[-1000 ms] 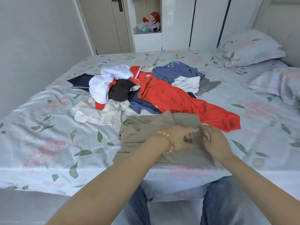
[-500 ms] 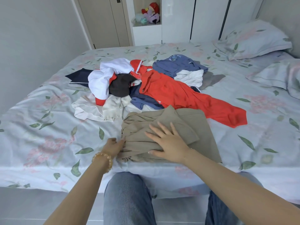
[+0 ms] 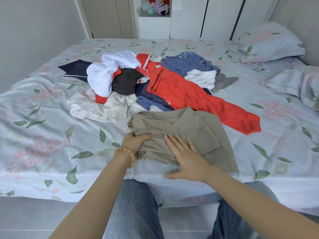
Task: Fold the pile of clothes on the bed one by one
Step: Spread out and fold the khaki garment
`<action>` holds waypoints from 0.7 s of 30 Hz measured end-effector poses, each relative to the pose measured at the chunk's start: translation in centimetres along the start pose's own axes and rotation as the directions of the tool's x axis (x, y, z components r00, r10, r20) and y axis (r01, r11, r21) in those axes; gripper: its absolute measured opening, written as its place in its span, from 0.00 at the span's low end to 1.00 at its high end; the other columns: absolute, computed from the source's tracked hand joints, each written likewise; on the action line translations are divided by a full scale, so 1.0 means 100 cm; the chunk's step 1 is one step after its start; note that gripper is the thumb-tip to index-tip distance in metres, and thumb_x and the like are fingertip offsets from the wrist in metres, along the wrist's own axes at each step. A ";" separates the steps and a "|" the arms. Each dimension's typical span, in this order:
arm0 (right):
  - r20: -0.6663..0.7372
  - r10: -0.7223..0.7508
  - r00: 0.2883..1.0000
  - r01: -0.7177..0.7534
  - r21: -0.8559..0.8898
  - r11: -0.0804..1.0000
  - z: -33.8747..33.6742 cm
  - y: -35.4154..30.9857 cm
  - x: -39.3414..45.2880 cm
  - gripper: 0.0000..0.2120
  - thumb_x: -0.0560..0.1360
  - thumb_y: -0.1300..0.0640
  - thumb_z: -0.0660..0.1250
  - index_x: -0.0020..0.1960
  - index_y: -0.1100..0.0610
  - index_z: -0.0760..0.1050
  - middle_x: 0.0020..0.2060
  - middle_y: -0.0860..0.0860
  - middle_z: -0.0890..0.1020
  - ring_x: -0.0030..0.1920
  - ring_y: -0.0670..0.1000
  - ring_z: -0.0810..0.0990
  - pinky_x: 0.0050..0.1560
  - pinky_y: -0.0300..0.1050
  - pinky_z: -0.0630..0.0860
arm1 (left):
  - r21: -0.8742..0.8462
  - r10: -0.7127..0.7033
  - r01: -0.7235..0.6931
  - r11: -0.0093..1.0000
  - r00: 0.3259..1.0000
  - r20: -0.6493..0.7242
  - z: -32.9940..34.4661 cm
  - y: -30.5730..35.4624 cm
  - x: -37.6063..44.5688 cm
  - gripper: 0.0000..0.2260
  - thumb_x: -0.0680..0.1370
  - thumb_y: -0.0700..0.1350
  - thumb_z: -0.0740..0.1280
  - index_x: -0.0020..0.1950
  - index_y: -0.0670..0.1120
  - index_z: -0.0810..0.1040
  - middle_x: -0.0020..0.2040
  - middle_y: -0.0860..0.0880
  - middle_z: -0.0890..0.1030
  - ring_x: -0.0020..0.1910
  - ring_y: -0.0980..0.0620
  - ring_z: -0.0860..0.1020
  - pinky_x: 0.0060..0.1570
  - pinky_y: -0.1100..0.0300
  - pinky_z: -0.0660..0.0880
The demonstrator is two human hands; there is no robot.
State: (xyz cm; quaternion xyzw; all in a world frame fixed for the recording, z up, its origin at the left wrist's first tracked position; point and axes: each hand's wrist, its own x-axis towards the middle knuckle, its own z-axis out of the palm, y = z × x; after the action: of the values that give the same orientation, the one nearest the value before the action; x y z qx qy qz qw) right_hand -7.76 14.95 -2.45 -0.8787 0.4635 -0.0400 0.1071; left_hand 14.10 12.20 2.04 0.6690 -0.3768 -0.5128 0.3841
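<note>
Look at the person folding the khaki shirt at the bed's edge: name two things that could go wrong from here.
1. The khaki shirt lies at the bed's near edge; a tug by the left hand, which grips its bunched side, might drag it off.
2. Its far edge touches the red garment in the pile, so the next fold could catch that. The right hand only presses flat.

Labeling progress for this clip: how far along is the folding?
Done: no finished folded stack in view. In hand: the khaki shirt at the bed's near edge, left hand gripping its bunched left side, right hand pressing flat. Left: the pile behind, including the red garment, all unfolded.
</note>
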 end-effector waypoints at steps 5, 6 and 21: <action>-0.451 0.244 0.859 -0.153 0.230 0.961 0.020 -0.039 0.040 0.44 0.70 0.39 0.63 0.77 0.58 0.50 0.67 0.58 0.74 0.60 0.59 0.78 0.57 0.55 0.77 | -0.023 0.121 -0.119 0.993 0.986 0.116 0.007 0.039 -0.005 0.18 0.69 0.49 0.77 0.55 0.42 0.81 0.51 0.46 0.84 0.50 0.48 0.83 0.55 0.52 0.79; -0.485 0.318 0.815 -0.168 0.328 0.930 0.017 -0.037 0.046 0.37 0.72 0.44 0.63 0.76 0.60 0.58 0.62 0.59 0.78 0.53 0.61 0.81 0.49 0.54 0.80 | -0.045 0.123 -0.117 0.992 0.980 0.158 0.009 0.046 -0.006 0.18 0.71 0.50 0.76 0.55 0.41 0.80 0.51 0.45 0.84 0.50 0.48 0.83 0.55 0.52 0.79; 0.007 0.426 0.904 0.070 0.984 -0.165 -0.176 -0.013 0.015 0.18 0.79 0.53 0.65 0.67 0.57 0.75 0.60 0.54 0.81 0.61 0.54 0.80 0.61 0.53 0.77 | -0.293 0.345 -0.333 0.896 0.939 -0.013 -0.043 0.043 -0.018 0.25 0.74 0.47 0.72 0.69 0.51 0.69 0.68 0.55 0.72 0.69 0.55 0.69 0.62 0.59 0.66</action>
State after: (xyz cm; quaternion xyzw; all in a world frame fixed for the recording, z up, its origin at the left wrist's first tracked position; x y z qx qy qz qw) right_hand -8.86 11.79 14.97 -0.3958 0.4026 -0.5027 0.6546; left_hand 17.51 12.52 7.41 0.5192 -0.4155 -0.5009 0.5540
